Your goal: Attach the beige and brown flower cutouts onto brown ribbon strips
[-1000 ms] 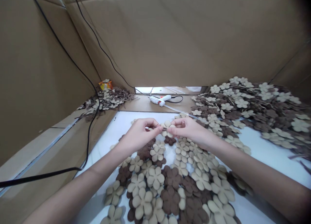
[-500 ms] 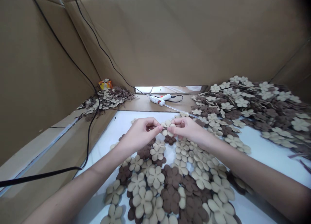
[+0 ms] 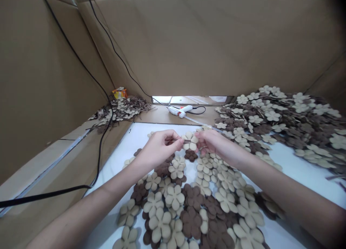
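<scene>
Closest to me, cream flowers and brown flowers lie spread over a white surface, many of them overlapping. My two forearms reach forward over them from either side.

A little farther out, a small brown flower sits just on my side of my hands. My left hand is closed, with thumb and fingers pinching a thin brown strip. The strip lies across a cream five-petal flower, which is between my two hands, above the middle of the white surface. My right hand has its fingers curled at the right edge of that flower; I can't tell whether they grip it or only rest near it.

Beyond my hands, a white glue gun lies on a strip of cardboard, with a clear stick running from it toward the right. To the right is a large heap of cream and brown flowers. To the left is a smaller pile, with an orange and yellow packet behind it. A black cord hangs down on the left. Behind everything stands a cardboard wall.
</scene>
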Demonstrator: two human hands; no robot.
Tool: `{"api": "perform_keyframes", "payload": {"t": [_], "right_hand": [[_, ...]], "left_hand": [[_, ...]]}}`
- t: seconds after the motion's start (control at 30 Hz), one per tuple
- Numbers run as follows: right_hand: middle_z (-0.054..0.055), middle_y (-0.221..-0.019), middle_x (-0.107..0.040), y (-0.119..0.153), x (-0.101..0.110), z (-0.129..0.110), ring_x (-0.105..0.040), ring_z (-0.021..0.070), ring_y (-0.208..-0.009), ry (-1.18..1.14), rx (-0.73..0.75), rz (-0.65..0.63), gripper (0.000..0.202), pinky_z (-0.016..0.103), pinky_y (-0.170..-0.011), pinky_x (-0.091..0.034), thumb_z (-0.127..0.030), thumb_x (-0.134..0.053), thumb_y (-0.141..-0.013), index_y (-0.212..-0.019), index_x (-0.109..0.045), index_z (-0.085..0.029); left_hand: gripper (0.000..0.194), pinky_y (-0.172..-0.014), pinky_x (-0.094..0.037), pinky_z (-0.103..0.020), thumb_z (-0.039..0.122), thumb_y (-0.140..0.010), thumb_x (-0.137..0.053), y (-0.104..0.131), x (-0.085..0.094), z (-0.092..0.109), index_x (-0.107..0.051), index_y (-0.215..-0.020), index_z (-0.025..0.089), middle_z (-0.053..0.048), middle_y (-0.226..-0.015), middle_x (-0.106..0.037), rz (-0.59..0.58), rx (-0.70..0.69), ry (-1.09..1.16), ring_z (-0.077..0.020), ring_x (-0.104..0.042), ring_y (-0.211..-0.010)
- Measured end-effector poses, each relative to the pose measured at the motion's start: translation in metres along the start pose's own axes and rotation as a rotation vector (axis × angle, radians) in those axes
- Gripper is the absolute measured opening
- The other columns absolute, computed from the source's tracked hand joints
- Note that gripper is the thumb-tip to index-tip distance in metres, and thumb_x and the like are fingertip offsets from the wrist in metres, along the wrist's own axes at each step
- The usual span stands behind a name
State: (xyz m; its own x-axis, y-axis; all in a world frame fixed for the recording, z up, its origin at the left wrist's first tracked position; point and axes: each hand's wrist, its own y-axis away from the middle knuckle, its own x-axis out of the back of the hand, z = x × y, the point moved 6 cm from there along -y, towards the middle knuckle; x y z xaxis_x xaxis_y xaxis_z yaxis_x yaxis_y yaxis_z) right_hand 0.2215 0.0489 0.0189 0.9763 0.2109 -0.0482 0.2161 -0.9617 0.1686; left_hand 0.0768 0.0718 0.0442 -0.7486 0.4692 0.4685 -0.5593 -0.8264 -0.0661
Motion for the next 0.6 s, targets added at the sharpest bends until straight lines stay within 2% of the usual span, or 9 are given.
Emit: {"api": "perform_keyframes", "payload": {"t": [0.27,0.6], "right_hand": [[0.001,-0.064,-0.057,0.0014,0.0000,-0.0036,-0.052,0.0104,-0.057,0.259,0.014,-0.030,0.034,0.021,-0.050,-0.037,-0.048,-0.065,-0.072,-0.068,-0.060,-0.014],[-0.002,-0.058,-0.051,-0.0013,0.0006,-0.0052,-0.048,0.0090,-0.054,0.250,0.088,-0.031,0.032,0.021,-0.052,-0.036,-0.044,-0.066,-0.072,-0.061,-0.057,-0.015]], "left_hand": [[0.026,-0.061,-0.048,-0.026,0.041,-0.081,-0.055,0.0000,-0.0012,-0.0033,-0.056,-0.074,0.016,-0.005,-0.072,-0.067,0.005,0.022,0.037,-0.0170,-0.062,-0.067],[0.027,-0.062,-0.047,-0.025,0.041,-0.079,-0.059,-0.0007,-0.0002,0.0007,-0.059,-0.071,0.015,-0.004,-0.070,-0.067,-0.006,0.027,0.088,-0.0154,-0.062,-0.065]]}}
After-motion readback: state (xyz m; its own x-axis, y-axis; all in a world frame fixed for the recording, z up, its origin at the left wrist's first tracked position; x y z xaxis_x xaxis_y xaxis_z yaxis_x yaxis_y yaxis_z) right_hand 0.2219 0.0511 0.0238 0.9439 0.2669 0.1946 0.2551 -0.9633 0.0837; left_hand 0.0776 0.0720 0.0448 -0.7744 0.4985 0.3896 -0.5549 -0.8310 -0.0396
